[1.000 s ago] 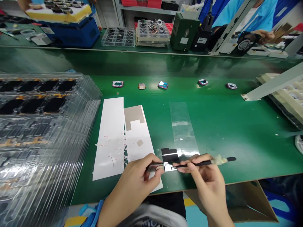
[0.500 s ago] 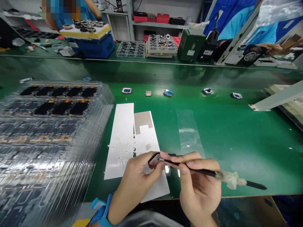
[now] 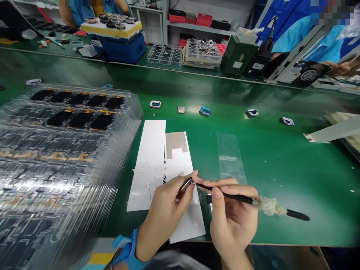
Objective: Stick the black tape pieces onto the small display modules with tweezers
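My left hand [image 3: 165, 210] pinches a small, rounded watch-screen-like part [image 3: 185, 185] between thumb and fingers. Its dark, glossy edge faces me, and most of it is hidden by the fingers. In my right hand [image 3: 234, 217], held like a pen, is a slim black tool [image 3: 239, 198] with a fine metal tip and crumpled pale tape around its rear half. The tip meets the part's edge or lies just beside it; which, I cannot tell. Beneath my hands lie a white sheet [image 3: 185, 221] with a grey-beige patch and another white strip [image 3: 149, 161] dotted with tiny scraps.
Stacked clear trays [image 3: 92, 101] of black screens fill the left. A clear film strip [image 3: 230, 157] lies at right centre. Several small watch-like parts, including a blue one [image 3: 205, 111], line the bench beyond. Farther back stands a blue box [image 3: 118, 48]; two people sit opposite.
The part in my left hand has tilted, so its edge shows instead of its pale face. My right hand and the tool have shifted slightly left. The camera view has turned a little.
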Motion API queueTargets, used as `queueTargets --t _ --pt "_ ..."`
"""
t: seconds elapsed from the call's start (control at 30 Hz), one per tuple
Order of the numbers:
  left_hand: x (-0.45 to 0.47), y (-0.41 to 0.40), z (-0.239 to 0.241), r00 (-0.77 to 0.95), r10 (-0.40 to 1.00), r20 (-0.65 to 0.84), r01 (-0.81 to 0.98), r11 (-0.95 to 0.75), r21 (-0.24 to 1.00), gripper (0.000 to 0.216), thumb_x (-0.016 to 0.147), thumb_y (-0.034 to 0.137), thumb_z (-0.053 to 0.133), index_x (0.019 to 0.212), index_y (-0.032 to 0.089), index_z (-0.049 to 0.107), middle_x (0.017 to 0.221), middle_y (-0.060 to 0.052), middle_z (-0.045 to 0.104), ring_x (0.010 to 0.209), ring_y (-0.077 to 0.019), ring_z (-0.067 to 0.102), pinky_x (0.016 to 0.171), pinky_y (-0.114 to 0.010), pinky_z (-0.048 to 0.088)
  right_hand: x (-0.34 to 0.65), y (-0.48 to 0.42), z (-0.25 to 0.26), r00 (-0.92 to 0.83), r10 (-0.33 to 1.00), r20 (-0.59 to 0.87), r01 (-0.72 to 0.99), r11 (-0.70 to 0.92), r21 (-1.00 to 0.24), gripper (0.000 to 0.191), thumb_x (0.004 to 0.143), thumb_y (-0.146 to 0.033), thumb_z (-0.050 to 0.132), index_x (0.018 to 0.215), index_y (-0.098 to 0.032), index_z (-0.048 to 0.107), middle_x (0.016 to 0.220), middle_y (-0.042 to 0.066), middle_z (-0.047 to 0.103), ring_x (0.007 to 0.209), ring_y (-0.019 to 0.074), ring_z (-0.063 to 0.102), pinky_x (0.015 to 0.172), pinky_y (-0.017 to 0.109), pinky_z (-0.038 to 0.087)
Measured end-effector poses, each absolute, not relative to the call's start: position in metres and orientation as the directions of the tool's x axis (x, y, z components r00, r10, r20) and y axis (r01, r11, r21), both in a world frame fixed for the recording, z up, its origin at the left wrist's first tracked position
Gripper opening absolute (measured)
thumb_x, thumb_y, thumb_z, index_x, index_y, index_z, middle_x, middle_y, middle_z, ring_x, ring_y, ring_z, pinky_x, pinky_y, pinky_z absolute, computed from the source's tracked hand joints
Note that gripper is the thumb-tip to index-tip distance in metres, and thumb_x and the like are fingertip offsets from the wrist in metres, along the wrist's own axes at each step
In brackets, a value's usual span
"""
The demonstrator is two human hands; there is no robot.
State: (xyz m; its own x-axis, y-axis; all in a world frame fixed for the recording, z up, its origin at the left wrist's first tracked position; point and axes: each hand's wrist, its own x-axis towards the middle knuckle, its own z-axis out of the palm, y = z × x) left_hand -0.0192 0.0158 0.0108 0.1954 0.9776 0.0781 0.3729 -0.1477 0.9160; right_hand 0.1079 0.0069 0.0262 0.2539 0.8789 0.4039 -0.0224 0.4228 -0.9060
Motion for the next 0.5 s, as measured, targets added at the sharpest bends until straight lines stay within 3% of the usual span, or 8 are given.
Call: queueTargets --t 0.5 --pt "-0.0218 0.0119 0.0117 0.223 0.967 0.122 0.347 -0.196 0.917 0.051 0.102 0.021 0.038 0.152 0.025 0.034 0.098 -0.005 0.058 0.09 -0.0198 0.058 0.078 -0.034 0.049 0.0994 0.0058 0.019 0.254 0.865 0.433 -0.051 0.459 -0.887 0.021 0.095 -0.005 0.048 0.101 -0.025 0.052 0.092 0.003 0.068 0.097 0.0187 0.072 0.085 0.043 0.066"
